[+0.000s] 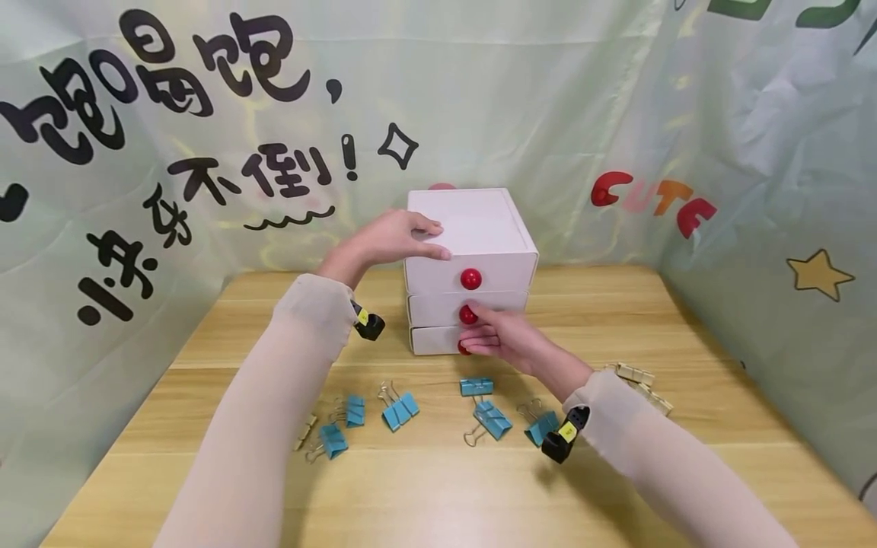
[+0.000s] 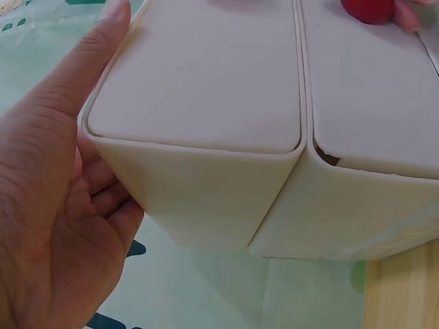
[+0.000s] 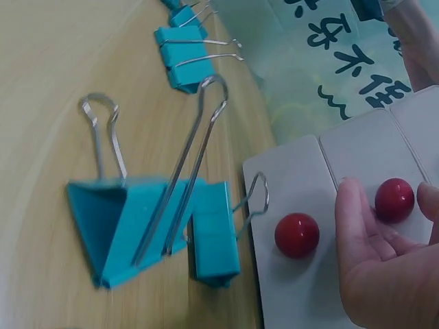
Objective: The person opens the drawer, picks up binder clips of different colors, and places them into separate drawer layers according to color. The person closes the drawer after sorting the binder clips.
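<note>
A white three-drawer box [image 1: 473,221] with red knobs stands at the back of the table. My left hand [image 1: 397,237] rests on its upper left edge, the thumb along the front edge of the top in the left wrist view and the other fingers at the far side. My right hand [image 1: 510,340] is at the middle drawer, its thumb and fingers around the middle red knob [image 3: 394,201]. The lower red knob [image 3: 297,235] shows beside my fingers. The top red knob [image 1: 470,278] is untouched. All drawers look flush or nearly so with the box.
Several blue binder clips [image 1: 400,411] lie on the wooden table [image 1: 438,495] in front of the box. Gold binder clips [image 1: 636,374] lie near my right sleeve, and another gold clip [image 1: 305,431] is by the left sleeve. A printed cloth [image 1: 521,99] hangs behind.
</note>
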### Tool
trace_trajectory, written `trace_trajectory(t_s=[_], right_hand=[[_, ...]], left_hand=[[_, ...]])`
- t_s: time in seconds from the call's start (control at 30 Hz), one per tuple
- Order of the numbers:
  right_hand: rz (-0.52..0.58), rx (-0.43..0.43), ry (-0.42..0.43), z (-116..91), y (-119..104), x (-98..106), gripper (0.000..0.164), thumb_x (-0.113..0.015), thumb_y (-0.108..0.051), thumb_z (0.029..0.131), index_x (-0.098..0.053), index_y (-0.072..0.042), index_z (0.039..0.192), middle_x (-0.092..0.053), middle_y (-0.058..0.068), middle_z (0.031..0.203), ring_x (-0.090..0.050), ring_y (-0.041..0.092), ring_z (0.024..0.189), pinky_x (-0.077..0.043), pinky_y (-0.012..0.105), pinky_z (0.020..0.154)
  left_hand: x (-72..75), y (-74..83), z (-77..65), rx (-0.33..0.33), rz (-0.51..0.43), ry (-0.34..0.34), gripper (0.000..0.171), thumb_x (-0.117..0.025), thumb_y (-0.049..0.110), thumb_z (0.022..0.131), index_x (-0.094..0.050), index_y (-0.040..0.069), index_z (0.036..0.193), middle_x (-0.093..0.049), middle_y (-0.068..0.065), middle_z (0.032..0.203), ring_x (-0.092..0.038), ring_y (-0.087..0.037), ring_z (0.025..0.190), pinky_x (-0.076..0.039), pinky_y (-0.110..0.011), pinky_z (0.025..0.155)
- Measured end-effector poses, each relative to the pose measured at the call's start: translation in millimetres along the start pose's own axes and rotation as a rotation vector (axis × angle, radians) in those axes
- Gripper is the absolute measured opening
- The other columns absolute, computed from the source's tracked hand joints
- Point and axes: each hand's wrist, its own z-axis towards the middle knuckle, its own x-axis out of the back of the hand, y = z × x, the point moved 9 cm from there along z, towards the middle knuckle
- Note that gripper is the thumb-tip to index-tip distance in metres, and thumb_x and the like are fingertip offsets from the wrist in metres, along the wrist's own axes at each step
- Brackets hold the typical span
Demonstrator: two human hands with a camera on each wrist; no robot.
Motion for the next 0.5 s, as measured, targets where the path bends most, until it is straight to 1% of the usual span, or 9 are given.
trace_trajectory(t_s=[0.1, 0.23, 0.37, 0.5], right_hand=[[0.049, -0.008, 0.010, 2.5, 2.4, -0.4, 0.052, -0.060, -0.039, 0.098, -0.053, 0.004, 0.126, -0.062, 0.029, 0.118, -0.070, 0.030, 0.095, -0.055, 0.037, 0.085], [0.071, -0.007, 0.022, 3.0, 4.2, -1.0, 0.051, -0.062, -0.039, 0.096, -0.055, 0.003, 0.125, -0.062, 0.029, 0.119, -0.068, 0.034, 0.101, -0.055, 0.036, 0.084], [0.076, -0.001, 0.027, 1.4, 5.5, -1.9, 0.050, -0.063, -0.039, 0.096, -0.054, 0.002, 0.123, -0.062, 0.029, 0.119, -0.068, 0.034, 0.100, -0.055, 0.037, 0.083], [0.054, 0.002, 0.005, -3.2, 6.4, -5.1, 0.050, -0.062, -0.039, 0.097, -0.054, 0.003, 0.123, -0.062, 0.029, 0.119, -0.069, 0.031, 0.098, -0.055, 0.036, 0.084]], left_hand=[[-0.8, 0.4, -0.3, -0.003, -0.007, 0.005, 0.077, -0.072, 0.064, 0.077, -0.059, 0.016, 0.136, -0.053, 0.001, 0.142, -0.044, -0.017, 0.133, -0.035, -0.035, 0.109], [-0.4, 0.8, -1.0, -0.001, -0.009, 0.017, 0.077, -0.072, 0.064, 0.077, -0.060, 0.016, 0.136, -0.053, 0.001, 0.142, -0.044, -0.017, 0.133, -0.035, -0.036, 0.109], [-0.7, 1.4, -1.2, 0.003, -0.006, 0.020, 0.077, -0.072, 0.065, 0.077, -0.060, 0.016, 0.135, -0.054, 0.001, 0.141, -0.044, -0.016, 0.133, -0.035, -0.035, 0.109], [0.0, 0.8, -0.5, 0.000, -0.008, 0.016, 0.078, -0.072, 0.065, 0.077, -0.060, 0.016, 0.135, -0.054, 0.001, 0.141, -0.044, -0.016, 0.133, -0.035, -0.035, 0.109]])
